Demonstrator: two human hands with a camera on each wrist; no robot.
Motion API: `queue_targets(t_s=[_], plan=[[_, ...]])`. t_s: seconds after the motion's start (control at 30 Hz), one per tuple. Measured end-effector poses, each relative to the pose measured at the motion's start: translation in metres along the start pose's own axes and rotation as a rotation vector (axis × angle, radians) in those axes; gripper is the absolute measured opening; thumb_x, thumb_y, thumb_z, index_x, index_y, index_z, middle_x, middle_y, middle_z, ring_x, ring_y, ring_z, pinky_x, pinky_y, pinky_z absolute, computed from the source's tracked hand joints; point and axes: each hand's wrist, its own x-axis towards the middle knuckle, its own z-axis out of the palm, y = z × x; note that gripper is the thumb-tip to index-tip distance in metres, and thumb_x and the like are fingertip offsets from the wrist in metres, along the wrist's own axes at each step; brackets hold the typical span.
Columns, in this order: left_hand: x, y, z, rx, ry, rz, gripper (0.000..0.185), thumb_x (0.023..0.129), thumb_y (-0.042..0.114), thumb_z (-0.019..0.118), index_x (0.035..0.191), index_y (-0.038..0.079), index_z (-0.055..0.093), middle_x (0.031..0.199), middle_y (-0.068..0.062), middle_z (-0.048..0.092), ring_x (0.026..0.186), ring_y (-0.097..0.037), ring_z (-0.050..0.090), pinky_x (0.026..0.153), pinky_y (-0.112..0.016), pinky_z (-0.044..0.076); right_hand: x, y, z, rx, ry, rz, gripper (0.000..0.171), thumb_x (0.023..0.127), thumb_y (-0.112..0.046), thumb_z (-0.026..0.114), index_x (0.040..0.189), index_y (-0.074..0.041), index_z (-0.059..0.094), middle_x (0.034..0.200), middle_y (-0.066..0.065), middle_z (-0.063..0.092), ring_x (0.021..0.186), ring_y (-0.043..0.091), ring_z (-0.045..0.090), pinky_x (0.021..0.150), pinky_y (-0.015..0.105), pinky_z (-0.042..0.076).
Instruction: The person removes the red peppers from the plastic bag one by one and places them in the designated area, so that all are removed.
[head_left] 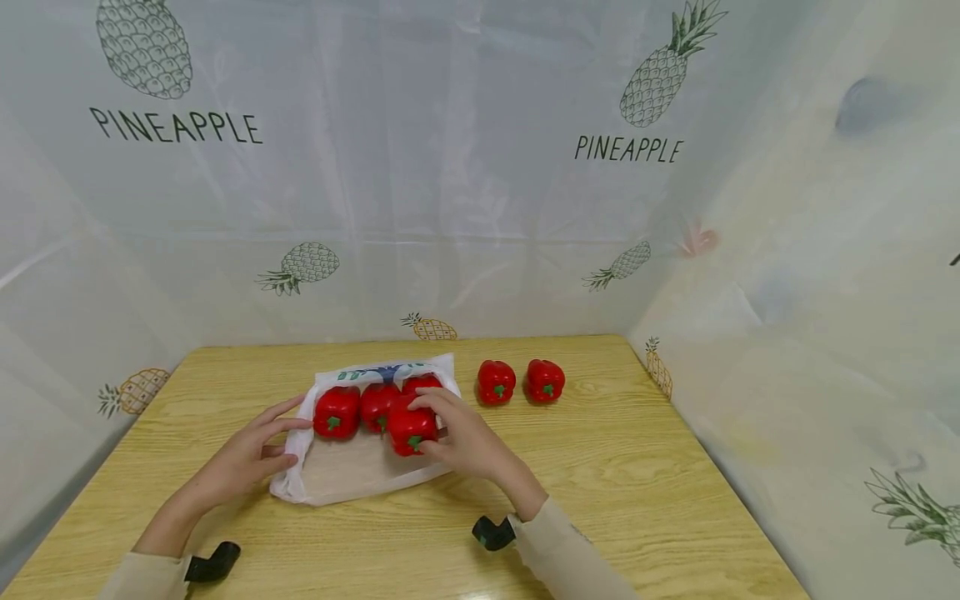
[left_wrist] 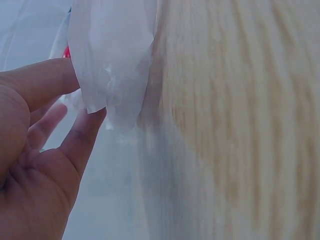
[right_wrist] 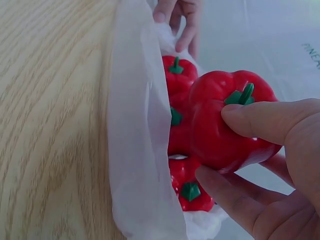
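Note:
A white plastic bag [head_left: 360, 492] with a blue and green print lies spread on the table, its mouth wide. Inside sit three red bell peppers, one at the left [head_left: 337, 413], one in the middle [head_left: 378, 403] and one at the back right [head_left: 422, 382]. My right hand [head_left: 468, 437] grips another red bell pepper [right_wrist: 225, 120] between thumb and fingers, above the bag's right half, partly covering the others. At the bag's left edge, my left hand [head_left: 243, 454] touches the plastic with spread fingers. In the left wrist view, the plastic [left_wrist: 112, 55] hides its fingertips.
Two more red bell peppers, one nearer the bag [head_left: 496, 383] and one farther right [head_left: 544, 382], stand on the wooden table [head_left: 622, 492]. Pineapple-printed sheeting [head_left: 465, 183] hangs behind the table and along its sides. Black pieces stick out by both cuffs.

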Motion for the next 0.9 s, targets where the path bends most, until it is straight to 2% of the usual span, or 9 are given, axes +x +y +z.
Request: queue_targets(t_s=[0.27, 0.37, 0.57, 0.9], plan=[[0.000, 0.001, 0.000, 0.005, 0.004, 0.012, 0.051, 0.088, 0.000, 0.083, 0.136, 0.006, 0.068, 0.167, -0.026, 0.034, 0.136, 0.018, 0.033, 0.087, -0.018, 0.058, -0.009, 0.003, -0.011, -0.006, 0.002, 0.027, 0.053, 0.094, -0.008, 0.081, 0.141, -0.022, 0.060, 0.160, 0.006, 0.050, 0.140, 0.025, 0.053, 0.101, 0.037, 0.059], [0.000, 0.002, -0.001, 0.009, 0.002, 0.012, 0.050, 0.089, 0.002, 0.083, 0.137, 0.007, 0.068, 0.167, -0.025, 0.034, 0.136, 0.016, 0.034, 0.087, -0.018, 0.059, -0.012, 0.006, -0.016, 0.003, 0.007, 0.033, 0.053, 0.094, -0.007, 0.081, 0.141, -0.021, 0.060, 0.161, 0.006, 0.050, 0.142, 0.026, 0.052, 0.102, 0.036, 0.059], [0.000, 0.002, -0.001, 0.014, 0.003, -0.007, 0.050, 0.090, 0.002, 0.083, 0.138, 0.007, 0.068, 0.168, -0.024, 0.034, 0.135, 0.012, 0.039, 0.088, -0.020, 0.059, -0.018, 0.016, -0.029, 0.040, 0.012, 0.061, 0.054, 0.094, -0.005, 0.081, 0.141, -0.021, 0.059, 0.163, 0.005, 0.046, 0.136, 0.024, 0.057, 0.093, 0.027, 0.060], [-0.001, 0.000, 0.000, 0.005, 0.011, 0.038, 0.052, 0.088, 0.001, 0.084, 0.137, 0.006, 0.068, 0.167, -0.025, 0.034, 0.134, 0.019, 0.036, 0.087, -0.021, 0.060, -0.030, 0.032, -0.060, 0.015, 0.054, 0.039, 0.056, 0.092, -0.002, 0.082, 0.140, -0.017, 0.059, 0.162, 0.004, 0.047, 0.137, 0.026, 0.057, 0.092, 0.035, 0.062]])
